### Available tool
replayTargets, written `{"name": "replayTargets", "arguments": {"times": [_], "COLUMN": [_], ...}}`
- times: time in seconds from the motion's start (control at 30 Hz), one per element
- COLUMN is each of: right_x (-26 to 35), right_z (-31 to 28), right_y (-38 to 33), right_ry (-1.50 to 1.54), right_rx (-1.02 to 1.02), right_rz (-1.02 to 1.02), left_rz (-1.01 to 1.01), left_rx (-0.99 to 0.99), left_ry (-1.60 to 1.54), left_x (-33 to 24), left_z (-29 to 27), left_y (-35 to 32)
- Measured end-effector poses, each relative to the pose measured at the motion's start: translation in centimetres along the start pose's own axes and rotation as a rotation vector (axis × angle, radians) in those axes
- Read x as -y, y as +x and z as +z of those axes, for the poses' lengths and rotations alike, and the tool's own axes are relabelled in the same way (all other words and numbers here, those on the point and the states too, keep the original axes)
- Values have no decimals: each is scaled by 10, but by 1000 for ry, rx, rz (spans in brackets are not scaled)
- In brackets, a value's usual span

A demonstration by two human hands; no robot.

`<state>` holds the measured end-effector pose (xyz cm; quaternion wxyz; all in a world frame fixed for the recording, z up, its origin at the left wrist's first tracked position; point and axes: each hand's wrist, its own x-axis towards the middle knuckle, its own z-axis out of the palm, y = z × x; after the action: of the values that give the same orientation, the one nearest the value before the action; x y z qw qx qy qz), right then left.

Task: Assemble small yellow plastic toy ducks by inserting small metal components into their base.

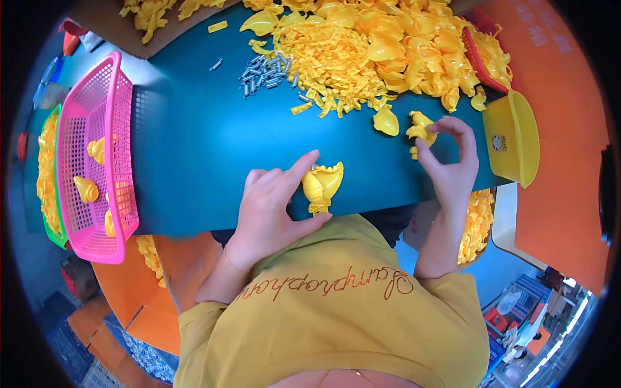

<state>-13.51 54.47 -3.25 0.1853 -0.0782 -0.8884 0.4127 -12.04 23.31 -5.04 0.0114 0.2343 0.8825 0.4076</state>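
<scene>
My left hand [268, 200] is at the near edge of the teal table, its thumb and index finger gripping the two ends of a yellow claw-shaped plastic part [321, 184]. A bit of grey metal shows at this part's upper end, by my index fingertip. Farther right, my right hand [455, 155] pinches a small yellow plastic piece [420, 126] between thumb and fingers; its exact shape is partly covered. Just left of that piece lies a single yellow shell half [386, 121], touched by neither hand.
Yellow plastic parts [330, 64] are heaped at the far side, beside small metal springs or pins [264, 72]. On the left stands a pink basket [123, 161] with several yellow parts; a yellow bin [517, 139] is at the right edge. A cardboard box [107, 22] sits far left.
</scene>
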Motion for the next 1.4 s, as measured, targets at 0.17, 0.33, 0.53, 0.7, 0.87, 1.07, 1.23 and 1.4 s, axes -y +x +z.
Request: {"name": "replayTargets", "arguments": {"times": [0.17,0.33,0.53,0.7,0.87,1.07,1.23,1.4], "right_x": [7,9,2,15,36,33,35,31], "right_z": [0,-9,-8,-7,31,51,55,62], "right_y": [-2,10,19,6,-25,-32,-37,-42], "right_ry": [-294,-449,-455,-273,223,163,166,193], "right_rx": [93,168,268,165,676,763,713,590], "right_rz": [-231,-129,-167,-247,-483,-462,-462,-517], "left_rz": [-13,-17,-8,-24,-36,-26,-30,0], "left_rx": [31,60,14,48,49,57,54,48], "left_ry": [12,49,46,15,24,-21,-22,-27], "left_x": [-2,-2,-3,-3,-3,1,2,5], "left_z": [-4,-6,-4,-5,-5,-4,-5,-5], "left_y": [2,0,0,1,1,0,-3,-1]}}
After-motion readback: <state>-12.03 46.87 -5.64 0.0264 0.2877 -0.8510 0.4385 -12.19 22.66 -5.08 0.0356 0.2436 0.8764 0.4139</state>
